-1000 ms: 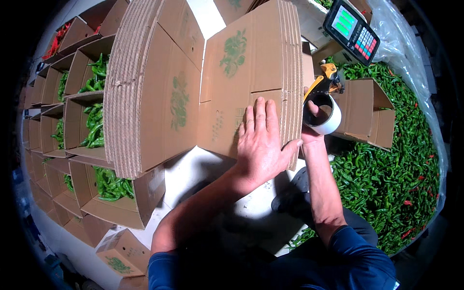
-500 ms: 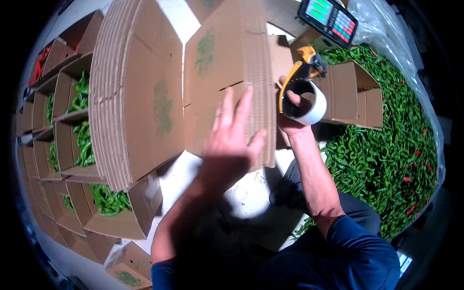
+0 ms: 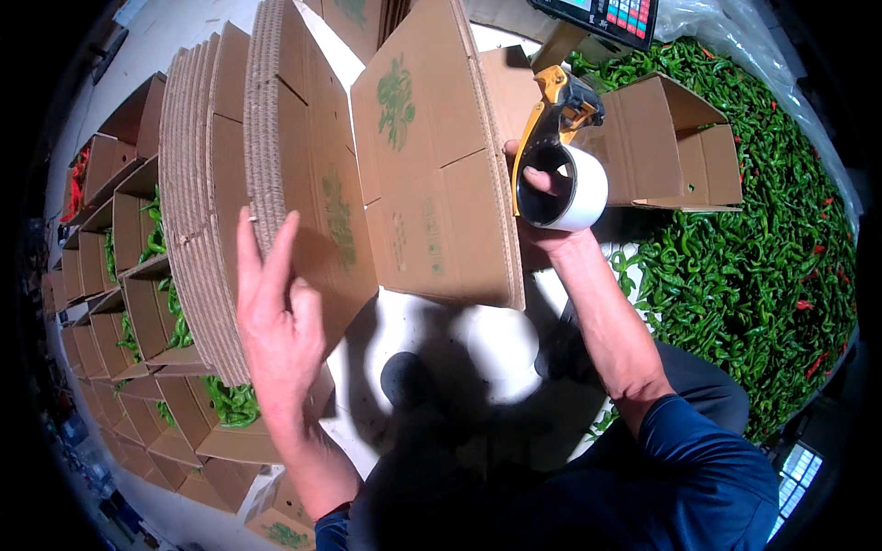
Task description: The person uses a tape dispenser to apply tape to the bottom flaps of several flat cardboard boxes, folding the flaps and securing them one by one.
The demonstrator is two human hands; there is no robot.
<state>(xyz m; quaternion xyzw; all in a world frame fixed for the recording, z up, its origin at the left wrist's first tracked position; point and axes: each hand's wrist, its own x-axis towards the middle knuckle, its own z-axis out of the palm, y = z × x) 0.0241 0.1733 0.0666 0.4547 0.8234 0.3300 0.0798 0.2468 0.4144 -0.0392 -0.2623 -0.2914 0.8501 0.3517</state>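
My right hand grips a yellow-and-black tape dispenser loaded with a wide white tape roll; the thumb goes into the roll's core. My left hand holds nothing, its index and middle fingers stretched out and apart. Those fingertips lie at the edges of flattened cardboard boxes standing upright. A thick stack stands at the left, with a thinner bunch leaning away from it. Facing that bunch, a few more flattened boxes with green printing stand beside my right hand.
Open cartons of green peppers line the left, with red peppers in a far one. A large heap of green peppers spreads at the right, an open carton on it. A scale display stands at the back.
My left hand has moved left from the right-hand flattened boxes to the left stack. The left stack now shows a gap between two bunches; the right bunch looks thinner. The dispenser stays in my right hand.
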